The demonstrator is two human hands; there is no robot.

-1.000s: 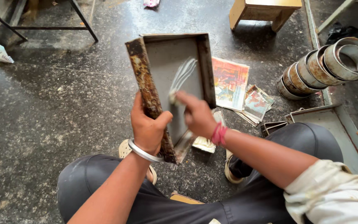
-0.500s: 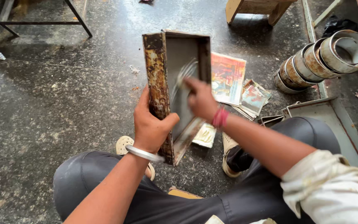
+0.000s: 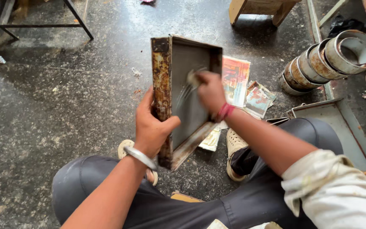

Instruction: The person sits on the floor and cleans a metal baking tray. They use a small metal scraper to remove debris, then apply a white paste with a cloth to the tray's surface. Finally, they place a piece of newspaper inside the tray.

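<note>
Seated person, head view down over dark-trousered knees. Left hand [image 3: 152, 127] clamps the rusty side wall of a rectangular metal baking tray [image 3: 182, 97], fingers wrapped round the rim, thumb on the inner side; tray is stood up on edge above the lap, tilted so its open grey inside faces the right hand, likely to give that hand a clear reach. Right hand [image 3: 210, 91] sits inside the tray against the base, fingers closed on a small pale wad [image 3: 192, 78], possibly cloth or scrubber, too motion-blurred to tell; blur streaks on the tray base suggest rubbing. Steel bangle [image 3: 140, 156] on left wrist, red thread band [image 3: 224, 112] on right. On the wet dark stone floor [image 3: 64, 97]: colourful printed paper sheets [image 3: 236, 78] just beyond the tray, a row of rusty round tins [image 3: 331, 59] nested on their sides at right, another grey rectangular tray [image 3: 339, 127] near the right knee, wooden stool [image 3: 261, 8] at top.
</note>
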